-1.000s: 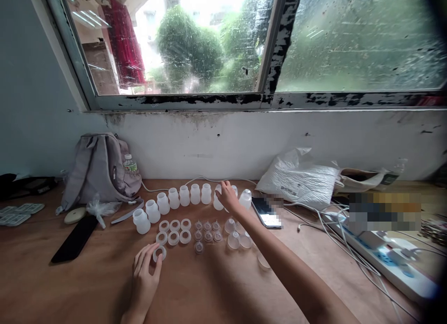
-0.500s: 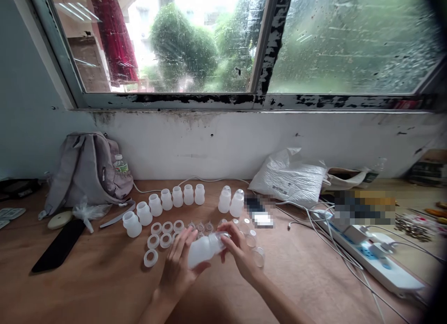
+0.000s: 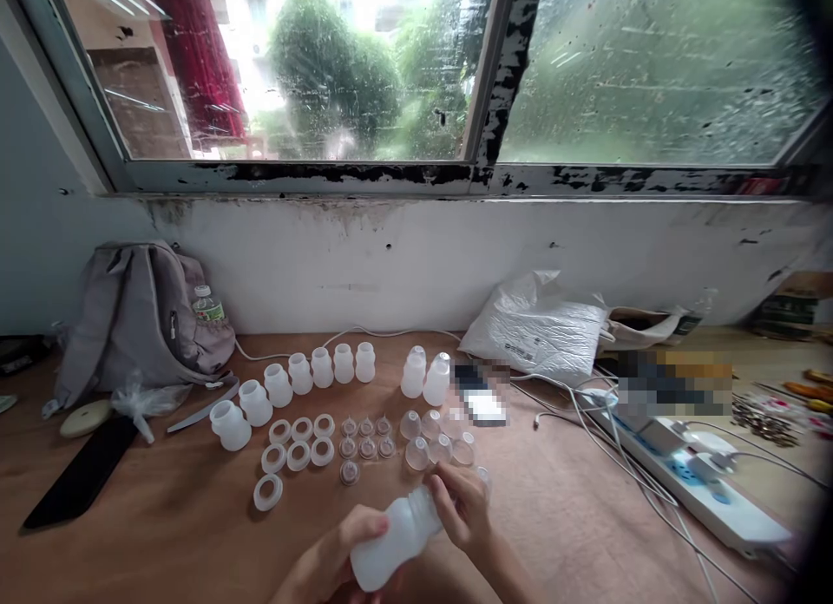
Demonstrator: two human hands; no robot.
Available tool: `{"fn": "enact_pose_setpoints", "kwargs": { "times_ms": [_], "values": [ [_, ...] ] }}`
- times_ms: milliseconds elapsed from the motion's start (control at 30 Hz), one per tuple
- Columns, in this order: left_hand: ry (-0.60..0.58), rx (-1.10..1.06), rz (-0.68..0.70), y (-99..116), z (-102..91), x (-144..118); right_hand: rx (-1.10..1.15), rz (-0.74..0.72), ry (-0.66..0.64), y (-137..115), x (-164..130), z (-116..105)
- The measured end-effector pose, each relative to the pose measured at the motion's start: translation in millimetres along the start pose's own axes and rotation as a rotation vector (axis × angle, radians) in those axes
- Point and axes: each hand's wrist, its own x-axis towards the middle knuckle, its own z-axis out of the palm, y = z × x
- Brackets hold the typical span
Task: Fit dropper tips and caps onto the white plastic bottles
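A small white plastic bottle (image 3: 392, 541) lies tilted between both hands near the table's front edge. My left hand (image 3: 338, 561) wraps around its base. My right hand (image 3: 463, 507) pinches its neck end. Behind them stand a curved row of the same bottles (image 3: 286, 383) and two capped ones (image 3: 426, 376). White screw rings (image 3: 296, 443), small clear teats (image 3: 366, 439) and clear dome caps (image 3: 433, 439) lie in groups on the wooden table (image 3: 162, 535).
A grey backpack (image 3: 136, 313) leans on the wall at left, with a black phone (image 3: 71, 482) in front of it. A white plastic bag (image 3: 543, 326), cables and a white power strip (image 3: 709, 491) fill the right side.
My right hand took a bottle from the back row and brought it toward me. My left hand left the ring and took hold of the bottle's base. The bottle moved lower and nearer.
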Motion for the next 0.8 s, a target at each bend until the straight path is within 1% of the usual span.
{"fn": "enact_pose_setpoints", "kwargs": {
  "times_ms": [33, 100, 133, 200, 267, 367, 467, 533, 600, 733, 800],
  "values": [
    [-0.032, -0.079, -0.025, -5, -2.9, -2, 0.003, 0.028, 0.042, 1, 1, -4],
    [-0.07, -0.189, -0.042, -13, -7.9, -3, 0.002, 0.139, 0.16, 5, 6, -14],
    [-0.078, -0.225, -0.033, -15, -9.8, -3, -0.014, 0.203, 0.215, 8, 10, -19],
    [-0.047, -0.273, 0.012, -15, -11.8, 0, -0.062, 0.286, 0.263, 12, 17, -29],
    [0.007, -0.319, 0.048, -10, -12.1, 4, -0.133, 0.294, 0.226, 16, 20, -37],
    [0.049, -0.402, 0.08, -2, -11.0, 9, -0.275, 0.208, 0.085, 22, 14, -41],
    [0.072, -0.465, 0.111, 1, -9.1, 10, -0.482, 0.131, -0.025, 30, -4, -37],
    [0.11, -0.455, 0.158, 2, -7.5, 8, -0.602, 0.116, -0.101, 34, -17, -32],
    [0.152, -0.417, 0.215, 3, -6.1, 6, -0.672, 0.123, -0.154, 38, -27, -26],
    [0.205, -0.323, 0.276, 3, -5.2, 3, -0.752, 0.127, -0.146, 43, -36, -19],
    [0.232, -0.212, 0.312, 3, -4.8, 3, -0.762, 0.118, -0.107, 43, -34, -18]
  ]
}}
